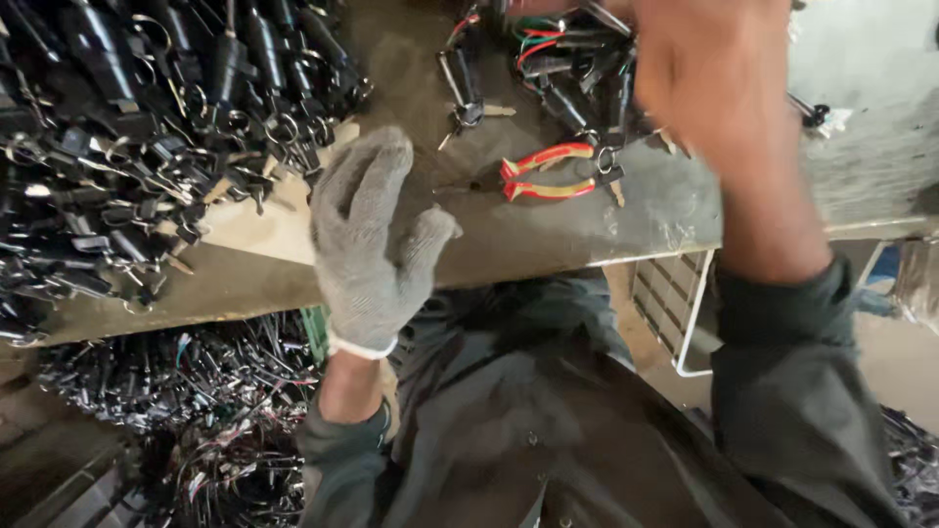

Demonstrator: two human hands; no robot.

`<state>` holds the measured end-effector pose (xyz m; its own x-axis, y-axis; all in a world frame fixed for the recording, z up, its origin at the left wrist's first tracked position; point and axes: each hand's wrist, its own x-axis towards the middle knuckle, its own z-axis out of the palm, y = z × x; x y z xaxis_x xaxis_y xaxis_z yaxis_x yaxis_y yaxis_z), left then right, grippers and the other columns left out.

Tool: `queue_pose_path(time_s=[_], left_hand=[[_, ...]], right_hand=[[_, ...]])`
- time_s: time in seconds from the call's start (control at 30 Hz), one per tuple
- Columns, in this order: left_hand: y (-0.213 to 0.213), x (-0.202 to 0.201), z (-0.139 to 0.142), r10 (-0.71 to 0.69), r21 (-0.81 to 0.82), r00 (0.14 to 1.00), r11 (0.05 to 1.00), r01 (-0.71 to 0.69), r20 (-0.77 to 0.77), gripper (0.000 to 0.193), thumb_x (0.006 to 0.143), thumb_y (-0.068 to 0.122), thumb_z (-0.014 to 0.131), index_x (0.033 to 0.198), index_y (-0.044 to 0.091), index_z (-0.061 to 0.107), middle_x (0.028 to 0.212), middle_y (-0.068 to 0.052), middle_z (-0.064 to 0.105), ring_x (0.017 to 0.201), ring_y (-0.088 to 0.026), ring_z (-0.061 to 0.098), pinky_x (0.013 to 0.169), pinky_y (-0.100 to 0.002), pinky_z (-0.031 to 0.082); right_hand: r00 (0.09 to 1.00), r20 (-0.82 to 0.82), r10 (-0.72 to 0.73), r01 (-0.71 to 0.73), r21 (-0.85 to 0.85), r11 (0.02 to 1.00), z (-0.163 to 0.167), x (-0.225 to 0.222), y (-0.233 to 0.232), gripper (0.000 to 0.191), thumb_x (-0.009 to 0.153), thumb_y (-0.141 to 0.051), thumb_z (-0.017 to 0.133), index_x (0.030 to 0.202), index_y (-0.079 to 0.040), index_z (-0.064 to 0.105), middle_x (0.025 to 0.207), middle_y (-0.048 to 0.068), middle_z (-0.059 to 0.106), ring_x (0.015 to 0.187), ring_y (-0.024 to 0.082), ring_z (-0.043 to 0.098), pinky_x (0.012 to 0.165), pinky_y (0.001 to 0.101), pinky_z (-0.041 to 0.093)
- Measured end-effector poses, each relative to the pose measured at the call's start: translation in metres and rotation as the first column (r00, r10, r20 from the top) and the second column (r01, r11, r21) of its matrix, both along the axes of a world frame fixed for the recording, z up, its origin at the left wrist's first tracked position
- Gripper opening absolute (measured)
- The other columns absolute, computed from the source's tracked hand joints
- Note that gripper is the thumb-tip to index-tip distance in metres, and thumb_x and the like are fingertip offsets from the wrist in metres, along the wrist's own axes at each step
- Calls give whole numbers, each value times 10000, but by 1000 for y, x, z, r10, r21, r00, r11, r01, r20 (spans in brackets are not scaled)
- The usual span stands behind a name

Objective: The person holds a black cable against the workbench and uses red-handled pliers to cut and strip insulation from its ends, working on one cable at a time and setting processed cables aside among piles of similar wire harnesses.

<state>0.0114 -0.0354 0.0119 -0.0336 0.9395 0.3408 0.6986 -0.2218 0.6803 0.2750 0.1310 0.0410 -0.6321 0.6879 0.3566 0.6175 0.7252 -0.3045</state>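
Note:
My left hand (pixel 367 244) wears a grey knit glove and hovers over the near edge of the worn workbench (pixel 548 235), fingers spread, holding nothing. My bare right hand (pixel 714 78) is raised close to the camera and blurred; what it holds, if anything, does not show. Pliers with red and yellow handles (pixel 548 172) lie on the bench between the two hands. A single black lock part with keys (pixel 465 98) lies just beyond the pliers.
A large heap of black lock parts with key rings (pixel 147 117) covers the bench's left side. A smaller heap with coloured wires (pixel 577 68) sits behind the pliers. Below the bench lie tangled wires and metal parts (pixel 196 401) and a white wire rack (pixel 680 313).

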Motion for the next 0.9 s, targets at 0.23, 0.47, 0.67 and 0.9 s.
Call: queue_pose_path(time_s=[0.23,0.47,0.67,0.9], left_hand=[[8,26,-15,-377,23,811,911,411,448,308,976,257,749,1201,95,616,1161,-109,671,1122,-303,654,957,-395,537],[-42,29,-53,-317,-185,616,769,612,722,147,1019,185,692,954,59,654,868,-16,660,791,-113,648,725,-254,526],[-51,41,-94,309,-325,100,893,312,946,114,987,192,625,998,78,620,868,-5,622,784,-128,591,745,-290,502],[-38,40,-29,255,-270,102,945,182,962,121,994,211,564,985,93,590,872,-13,588,800,-149,565,780,-332,486]], right_hand=[[902,-404,151,-149,37,988,-42,-18,-99,268,852,57,793,1085,-53,718,1128,104,664,1088,333,665,921,422,535],[449,-656,-607,-473,-751,461,-59,-44,-132,336,1116,-307,426,1195,-11,565,1043,130,693,999,247,655,943,410,504],[314,-898,-308,-635,-440,635,-30,-77,-177,108,1117,-142,569,1119,-41,607,968,131,666,802,235,640,731,334,510],[728,-602,329,-424,-19,905,-9,-50,-171,308,864,-138,729,1092,61,676,734,26,589,572,187,563,510,363,406]])
